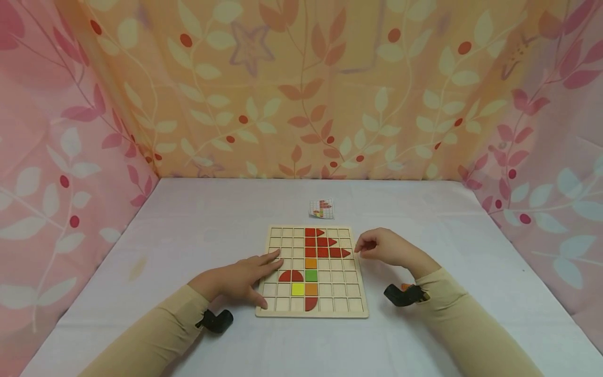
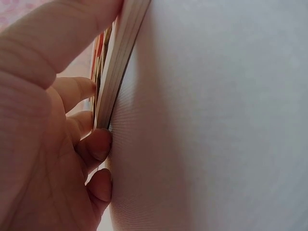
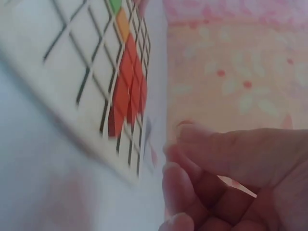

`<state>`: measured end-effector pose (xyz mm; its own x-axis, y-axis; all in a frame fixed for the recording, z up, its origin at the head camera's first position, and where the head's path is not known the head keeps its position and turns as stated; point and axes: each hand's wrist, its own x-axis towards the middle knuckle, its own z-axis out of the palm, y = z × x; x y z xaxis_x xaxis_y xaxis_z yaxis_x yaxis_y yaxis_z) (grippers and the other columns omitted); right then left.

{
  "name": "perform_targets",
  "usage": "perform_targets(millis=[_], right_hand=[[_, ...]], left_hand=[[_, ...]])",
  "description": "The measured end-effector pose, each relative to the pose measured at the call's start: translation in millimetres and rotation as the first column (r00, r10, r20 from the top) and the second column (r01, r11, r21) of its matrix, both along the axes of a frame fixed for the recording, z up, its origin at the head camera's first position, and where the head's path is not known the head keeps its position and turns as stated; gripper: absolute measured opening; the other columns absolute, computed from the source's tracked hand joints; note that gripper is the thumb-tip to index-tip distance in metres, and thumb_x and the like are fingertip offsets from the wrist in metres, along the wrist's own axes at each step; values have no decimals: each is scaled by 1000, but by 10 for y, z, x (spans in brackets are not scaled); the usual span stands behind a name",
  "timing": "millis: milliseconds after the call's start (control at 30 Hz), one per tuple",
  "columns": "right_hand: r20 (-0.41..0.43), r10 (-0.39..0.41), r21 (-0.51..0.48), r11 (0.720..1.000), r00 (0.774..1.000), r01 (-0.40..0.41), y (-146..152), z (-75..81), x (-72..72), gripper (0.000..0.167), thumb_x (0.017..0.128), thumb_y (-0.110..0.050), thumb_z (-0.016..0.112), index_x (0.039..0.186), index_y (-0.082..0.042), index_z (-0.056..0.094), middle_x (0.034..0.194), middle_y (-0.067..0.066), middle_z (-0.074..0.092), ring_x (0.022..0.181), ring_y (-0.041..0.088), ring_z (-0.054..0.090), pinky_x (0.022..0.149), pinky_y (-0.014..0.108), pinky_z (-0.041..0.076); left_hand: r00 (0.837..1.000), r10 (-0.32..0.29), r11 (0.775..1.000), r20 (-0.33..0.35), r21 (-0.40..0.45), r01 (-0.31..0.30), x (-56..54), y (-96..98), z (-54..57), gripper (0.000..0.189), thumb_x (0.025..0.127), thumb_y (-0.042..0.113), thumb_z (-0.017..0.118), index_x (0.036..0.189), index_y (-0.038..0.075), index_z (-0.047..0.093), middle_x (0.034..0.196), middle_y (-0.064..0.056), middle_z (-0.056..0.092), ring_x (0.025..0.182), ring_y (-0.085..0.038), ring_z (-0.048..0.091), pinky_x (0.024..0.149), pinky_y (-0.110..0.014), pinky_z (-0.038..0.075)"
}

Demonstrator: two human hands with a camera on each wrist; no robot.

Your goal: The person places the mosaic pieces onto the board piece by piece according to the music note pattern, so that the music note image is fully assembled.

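A wooden grid board (image 1: pixel 334 290) lies flat on the white cloth, with coloured tiles set in its cells. Red squares (image 1: pixel 310 242) form three rows ending in red pointed tiles (image 1: pixel 346 253). Below are an orange square (image 1: pixel 311 263), a green square (image 1: pixel 311 275), a yellow square (image 1: pixel 298 289) and red quarter-round tiles (image 1: pixel 285 276). My left hand (image 1: pixel 240 275) rests on the board's left side, fingers spread, thumb near the lower corner. Just beyond the right edge hovers my right hand (image 1: pixel 383 246), fingers loosely bent; no tile shows between thumb and fingertips (image 3: pixel 175 185).
Behind the board lies a small printed card (image 1: pixel 322 209) with a coloured grid pattern. Patterned cloth walls (image 1: pixel 301 104) enclose the back and sides of the white table (image 1: pixel 216 209). Black wrist devices (image 1: pixel 402 295) sit under the sleeves.
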<state>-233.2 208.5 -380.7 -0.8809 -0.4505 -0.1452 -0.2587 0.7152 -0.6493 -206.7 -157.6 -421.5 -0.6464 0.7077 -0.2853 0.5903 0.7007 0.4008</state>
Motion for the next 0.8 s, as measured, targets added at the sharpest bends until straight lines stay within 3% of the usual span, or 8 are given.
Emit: perform_targets(millis=[367,600,800], right_hand=[[61,-112,36,993,992,110,859,-31,41,14,82,-8,65,96,-8,67,93,7,63,84,21,50,69,31,43],[151,-210,113,974,966,195,1220,-124,149,17,80,-7,64,97,-11,67,87,5,56,81,23,46,65,32,40],[172,-200,149,973,965,175,1396,-227,219,20,76,-9,70,96,-12,66,88,5,55,85,22,44,70,32,39]], left_hand=[[1000,7,1000,5,-3,-7,-7,5,-8,99,69,61,65,147,25,17,154,4,1,138,-31,13,106,-51,20],[1000,11,1000,2,-10,-11,-8,11,-13,100,68,62,64,147,26,16,154,5,0,138,-32,13,105,-52,20],[1000,17,1000,3,-15,-17,0,8,-6,99,68,62,65,147,26,16,154,5,0,138,-32,13,105,-52,20]])
